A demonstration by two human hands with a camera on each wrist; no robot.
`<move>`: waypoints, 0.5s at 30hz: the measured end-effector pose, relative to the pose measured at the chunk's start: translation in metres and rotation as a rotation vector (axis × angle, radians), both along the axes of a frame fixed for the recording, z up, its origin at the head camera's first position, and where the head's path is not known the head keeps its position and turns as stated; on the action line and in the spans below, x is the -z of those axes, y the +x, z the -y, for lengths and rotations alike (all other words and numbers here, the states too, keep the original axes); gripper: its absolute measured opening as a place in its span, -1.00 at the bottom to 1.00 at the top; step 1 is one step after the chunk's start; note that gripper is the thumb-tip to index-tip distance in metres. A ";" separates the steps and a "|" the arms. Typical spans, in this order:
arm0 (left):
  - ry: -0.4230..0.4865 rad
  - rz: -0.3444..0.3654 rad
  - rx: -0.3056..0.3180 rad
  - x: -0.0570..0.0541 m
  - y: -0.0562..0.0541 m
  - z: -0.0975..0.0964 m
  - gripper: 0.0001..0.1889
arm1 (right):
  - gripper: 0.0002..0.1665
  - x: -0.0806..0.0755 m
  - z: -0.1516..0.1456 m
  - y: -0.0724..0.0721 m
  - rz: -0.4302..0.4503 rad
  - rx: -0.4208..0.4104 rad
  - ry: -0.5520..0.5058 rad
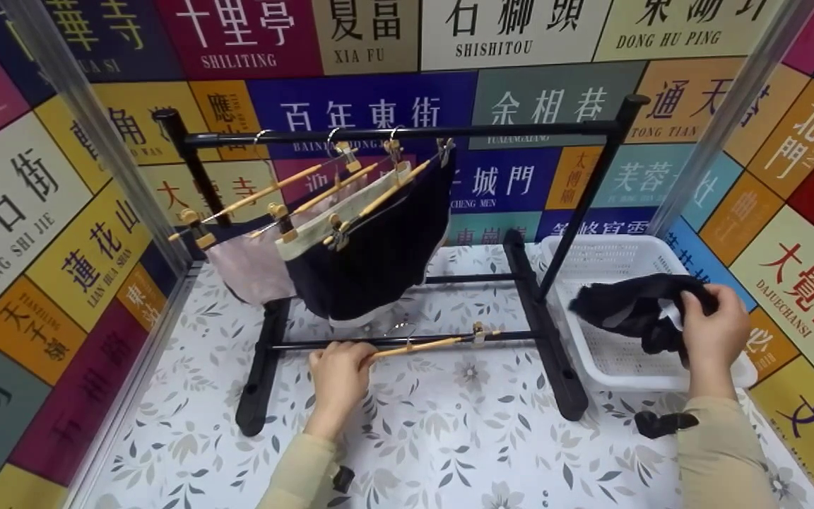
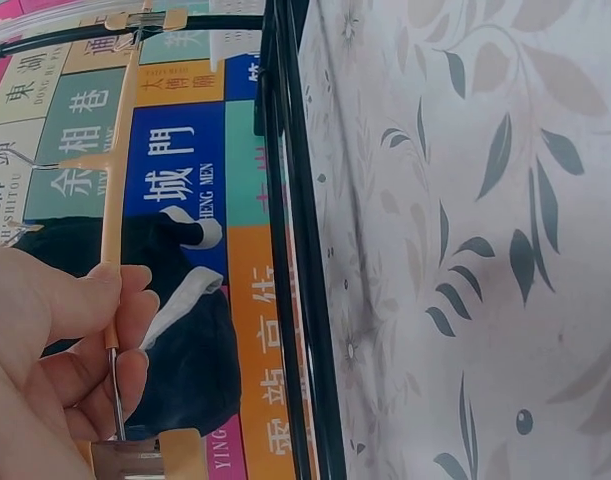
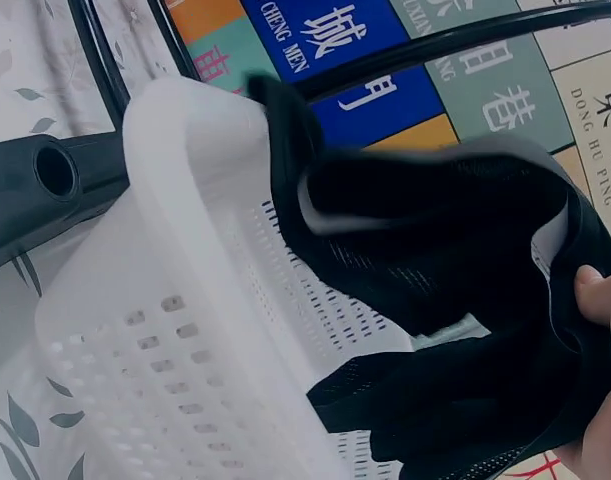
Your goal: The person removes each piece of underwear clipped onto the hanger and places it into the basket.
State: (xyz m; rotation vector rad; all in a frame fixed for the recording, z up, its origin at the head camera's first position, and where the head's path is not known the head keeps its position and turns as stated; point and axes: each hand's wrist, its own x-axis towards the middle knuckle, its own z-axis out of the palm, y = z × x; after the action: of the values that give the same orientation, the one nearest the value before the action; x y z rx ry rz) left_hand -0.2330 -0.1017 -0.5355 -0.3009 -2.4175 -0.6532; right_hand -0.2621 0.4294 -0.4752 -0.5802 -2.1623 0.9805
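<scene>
My left hand (image 1: 340,378) pinches a clip hanger (image 1: 428,345) low in front of the rack. In the left wrist view, thumb and fingers close round its thin wooden bar (image 2: 115,190), a metal clip near each end. On the right, my right hand (image 1: 716,332) grips a black garment (image 1: 626,304) by one edge above a white basket (image 1: 661,382). The right wrist view shows this cloth (image 3: 435,270) partly mesh, with a white label inside; its kind is unclear. On the rack (image 1: 506,131) hang a dark garment with a cream waistband (image 1: 379,247) and a pink one (image 1: 248,265).
The rack's feet (image 1: 566,389) stand on a leaf-patterned tabletop (image 1: 449,438). Sign-printed panels (image 1: 372,106) enclose the back and sides, with clear corner posts (image 1: 704,134). Close to the right forearm lies a small black object (image 1: 665,424).
</scene>
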 end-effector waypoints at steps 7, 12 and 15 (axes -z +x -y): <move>0.000 0.001 0.004 0.001 0.000 0.002 -0.92 | -0.56 0.010 -0.004 0.000 0.149 -0.054 0.005; 0.005 0.006 -0.001 0.000 0.000 0.002 -0.92 | -0.58 0.021 -0.006 -0.001 0.223 -0.105 0.036; 0.005 0.012 -0.004 -0.001 -0.001 0.001 -0.92 | -0.62 0.026 -0.006 -0.001 0.263 -0.144 0.059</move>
State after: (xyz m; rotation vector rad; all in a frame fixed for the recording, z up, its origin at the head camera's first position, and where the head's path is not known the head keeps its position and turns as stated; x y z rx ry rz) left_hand -0.2338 -0.1026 -0.5350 -0.2910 -2.4272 -0.6605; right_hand -0.2632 0.4355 -0.5015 -0.5576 -2.4867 0.9556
